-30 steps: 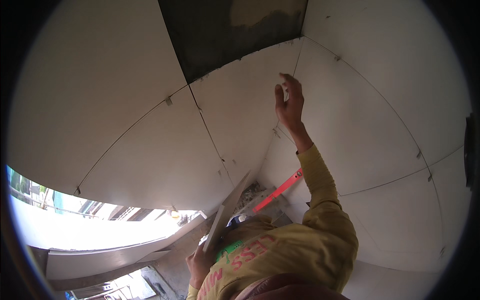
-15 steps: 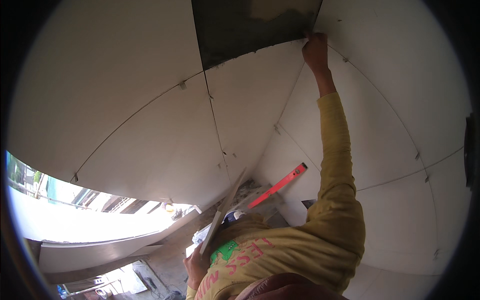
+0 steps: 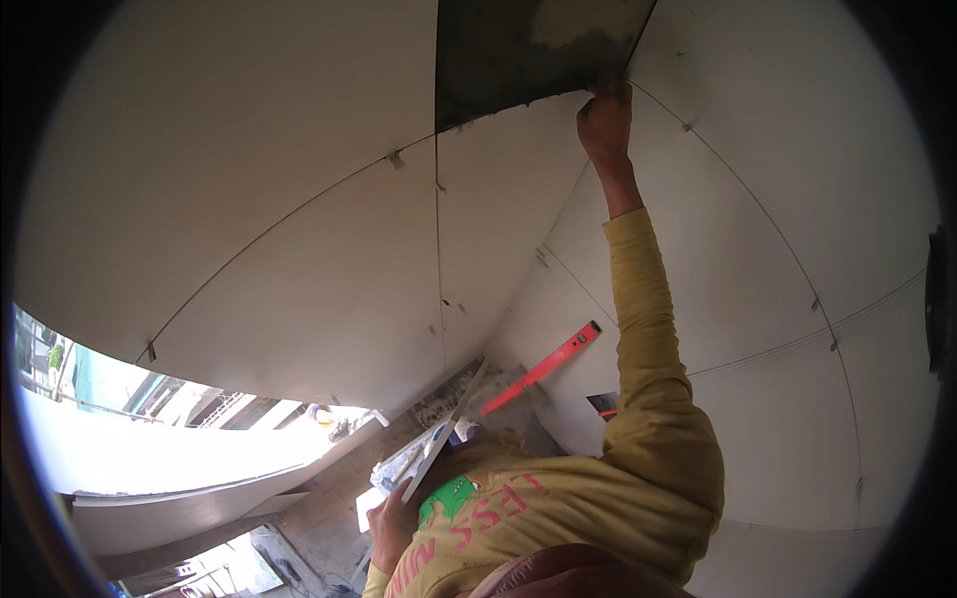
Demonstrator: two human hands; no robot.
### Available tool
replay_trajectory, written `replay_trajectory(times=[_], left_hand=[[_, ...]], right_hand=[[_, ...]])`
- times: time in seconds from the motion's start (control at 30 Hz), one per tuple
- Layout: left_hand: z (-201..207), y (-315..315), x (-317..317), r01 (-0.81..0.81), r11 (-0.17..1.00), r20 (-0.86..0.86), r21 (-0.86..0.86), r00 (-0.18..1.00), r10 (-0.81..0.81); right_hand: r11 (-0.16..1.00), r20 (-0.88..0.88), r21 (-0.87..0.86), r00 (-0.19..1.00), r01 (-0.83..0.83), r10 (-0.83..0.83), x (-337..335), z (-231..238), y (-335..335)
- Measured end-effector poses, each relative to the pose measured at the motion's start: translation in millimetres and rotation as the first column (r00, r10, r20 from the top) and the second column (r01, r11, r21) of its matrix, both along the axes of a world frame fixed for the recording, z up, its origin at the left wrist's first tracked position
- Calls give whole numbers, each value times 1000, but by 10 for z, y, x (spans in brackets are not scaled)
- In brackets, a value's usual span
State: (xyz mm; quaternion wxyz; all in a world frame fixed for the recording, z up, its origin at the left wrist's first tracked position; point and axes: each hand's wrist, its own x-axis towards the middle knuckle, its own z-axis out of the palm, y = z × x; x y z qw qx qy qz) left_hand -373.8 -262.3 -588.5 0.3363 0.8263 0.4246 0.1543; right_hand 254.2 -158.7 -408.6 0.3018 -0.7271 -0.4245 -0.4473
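My right hand [image 3: 606, 125] reaches high up to the lower edge of a dark bare patch [image 3: 488, 90] among pale wall tiles. Its fingers are curled together against that edge, near the patch's right corner; anything inside them is hidden. Down by my chest, my left hand [image 3: 393, 523] grips the lower end of a flat pale tile [image 3: 432, 463], seen nearly edge-on and tilted up to the right. Large off-white tiles [image 3: 309, 269] surround the patch, with small clips [image 3: 396, 159] standing in their joints.
A red spirit level [image 3: 543, 367] leans at a slant beyond my body, left of my raised arm. At lower left a bright opening [image 3: 199, 439] shows structures outside. A small dark square gap [image 3: 602, 403] breaks the right wall beside my sleeve.
My right hand has shifted left along the patch's lower edge, away from its corner. The view has turned slightly. My left hand still holds the tile.
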Motion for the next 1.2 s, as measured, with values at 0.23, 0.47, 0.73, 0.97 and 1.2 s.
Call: replay_trajectory(times=[0.23, 0.47, 0.73, 0.97, 1.2], left_hand=[[-31, 66, -114, 29, 999, 60, -32, 998, -27], [-80, 118, -224, 47, 996, 50, -75, 998, -43], [-128, 130, -305, 57, 995, 89, -83, 995, -50], [-145, 123, -334, 59, 995, 34, -84, 998, -57], [-165, 96, -341, 75, 994, 50, -83, 996, -71]], right_hand=[[997, -67, 31, 995, -67, 69, -539, 9, 113], [996, -171, 76, 983, -50, 62, -1181, 23, 220], [986, -155, 78, 975, -146, 157, -1841, 5, 348], [981, -276, 137, 946, -134, 168, -2151, 55, 448], [964, -270, 156, 930, -213, 249, -2246, 85, 361]])
